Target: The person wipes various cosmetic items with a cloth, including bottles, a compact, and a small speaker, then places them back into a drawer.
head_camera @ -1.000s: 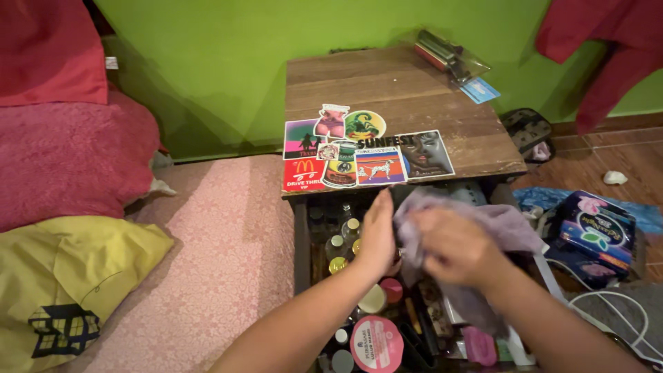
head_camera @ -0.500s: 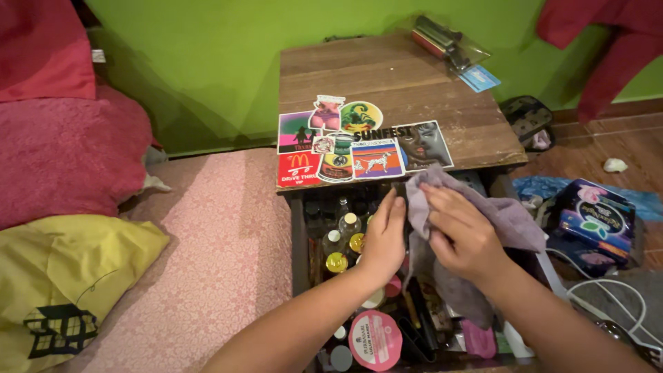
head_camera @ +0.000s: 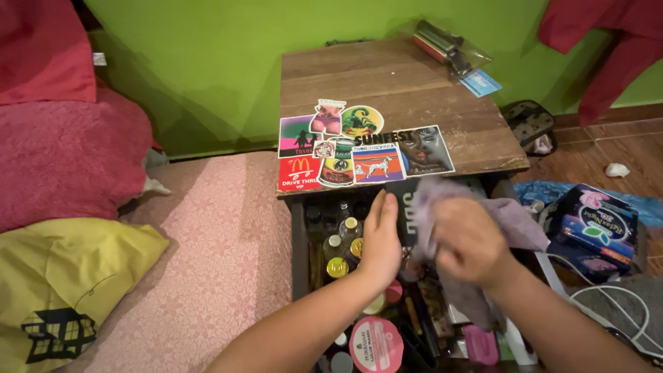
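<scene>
Bunching lilac cloth (head_camera: 507,224) in closed right hand (head_camera: 469,242), bracing flat, open, empty left hand (head_camera: 382,238) alongside, above open drawer (head_camera: 359,304).

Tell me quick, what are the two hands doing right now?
Left hand: open and flat, upright beside a dark object, over the open drawer.
Right hand: closed on the purple cloth.

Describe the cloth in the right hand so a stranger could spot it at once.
Start at the wooden bedside table with stickers on its top, against the green wall. Just below its front edge, over the open drawer full of small bottles, the right hand grips a crumpled cloth. It alone is soft, pale mauve fabric.
</scene>
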